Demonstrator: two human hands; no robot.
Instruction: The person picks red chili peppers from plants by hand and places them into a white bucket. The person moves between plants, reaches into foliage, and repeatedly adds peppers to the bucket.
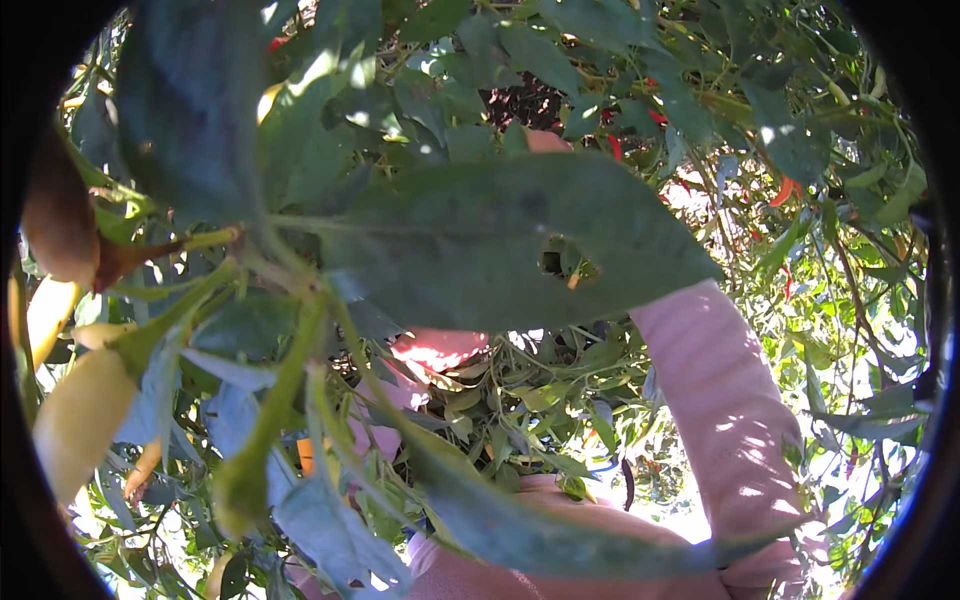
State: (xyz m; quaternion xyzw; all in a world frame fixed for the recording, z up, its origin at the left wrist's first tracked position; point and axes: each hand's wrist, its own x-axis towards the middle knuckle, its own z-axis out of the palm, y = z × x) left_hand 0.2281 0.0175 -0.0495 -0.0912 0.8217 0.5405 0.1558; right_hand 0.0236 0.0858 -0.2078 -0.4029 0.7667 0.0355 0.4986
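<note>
A large chili pepper leaf (480, 240) with a hole in it hangs close to the camera and covers much of the middle. Below its edge, part of my left hand (439, 349) shows in sunlight among the foliage; its fingers are hidden. My right arm, in a pink sleeve (720, 397), reaches up behind the same leaf. A small patch of my right hand (547, 141) appears above the leaf, near several red chili peppers (615, 147). What either hand holds cannot be seen.
Pale yellow peppers (82, 427) and a dark brownish pepper (60, 214) hang close at the left. Blurred green stems (315, 300) cross the view. Dense pepper foliage surrounds both arms, with an orange-red pepper (784, 191) at the right and dark soil (525, 105) beyond.
</note>
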